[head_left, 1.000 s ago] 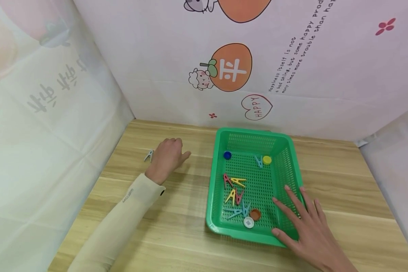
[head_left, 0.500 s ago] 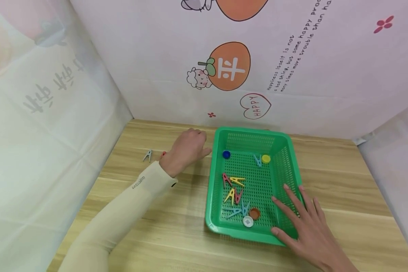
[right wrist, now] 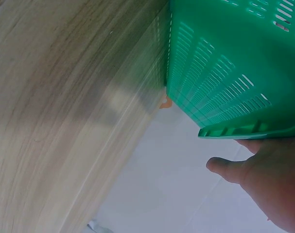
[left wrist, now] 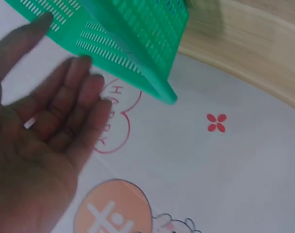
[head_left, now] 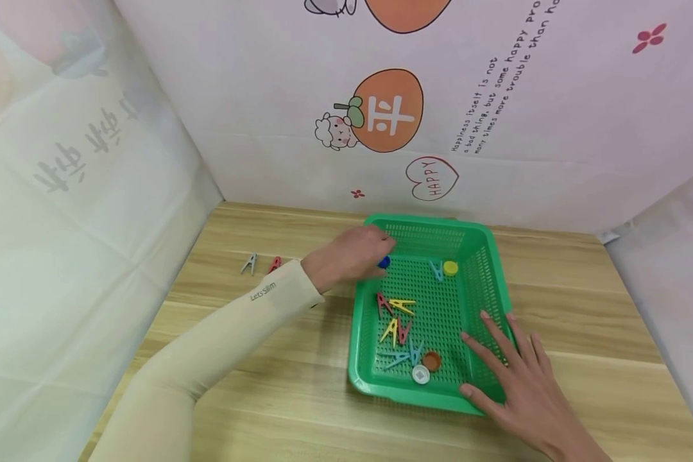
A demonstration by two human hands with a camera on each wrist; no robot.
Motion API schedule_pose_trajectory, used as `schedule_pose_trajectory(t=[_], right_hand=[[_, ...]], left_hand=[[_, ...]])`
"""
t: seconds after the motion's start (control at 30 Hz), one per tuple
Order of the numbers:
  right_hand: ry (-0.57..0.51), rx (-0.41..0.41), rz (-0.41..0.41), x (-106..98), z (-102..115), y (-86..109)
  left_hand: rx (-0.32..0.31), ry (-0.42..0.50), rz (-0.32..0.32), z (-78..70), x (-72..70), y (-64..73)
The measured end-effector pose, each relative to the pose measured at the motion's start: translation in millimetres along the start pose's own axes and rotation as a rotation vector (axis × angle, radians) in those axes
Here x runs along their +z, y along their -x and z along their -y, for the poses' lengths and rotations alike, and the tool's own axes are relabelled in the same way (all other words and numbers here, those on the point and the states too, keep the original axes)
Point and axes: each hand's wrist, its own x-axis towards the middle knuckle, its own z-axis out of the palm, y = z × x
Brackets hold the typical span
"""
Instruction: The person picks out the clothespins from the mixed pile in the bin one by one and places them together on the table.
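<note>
My left hand (head_left: 355, 253) reaches over the far left rim of the green basket (head_left: 355, 359). In the left wrist view its fingers (left wrist: 91, 87) are loosely bent, the thumb stands apart, and no held thing shows. Just by its fingertips, a blue bottle cap (head_left: 384, 262) is partly covered. My right hand (head_left: 522, 385) lies spread over the basket's near right rim; in the right wrist view its thumb (right wrist: 227, 170) shows below the rim. Inside the basket are red, yellow and blue clothespins (head_left: 402, 306), a yellow cap (head_left: 450, 268), a brown cap (head_left: 432, 361) and a white cap (head_left: 421, 375).
On the wooden table (head_left: 277, 398), left of the basket, lie a grey clothespin (head_left: 249, 263) and a red clothespin (head_left: 274, 264). A printed white cloth (head_left: 289, 173) hangs behind the table, close to the basket's far side. More cloth (head_left: 92, 256) hangs at the left.
My left hand has moved right from beside the grey clothespin to over the basket, uncovering the red clothespin on the table. The right hand has stayed at the rim.
</note>
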Motion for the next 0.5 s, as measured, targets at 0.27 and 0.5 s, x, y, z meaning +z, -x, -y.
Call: schedule_pose_trajectory(t=[0.27,0.5], right_hand=[[0.003,0.005,0.008,-0.9,0.0,-0.5],[0.006,0.000,0.005,-1.5,-0.7,-0.9]], left_hand=[[0.194,0.014,0.181,-16.7,6.2,-22.3],[0.395,-0.075,0.263,-39.2,13.5,-42.4]])
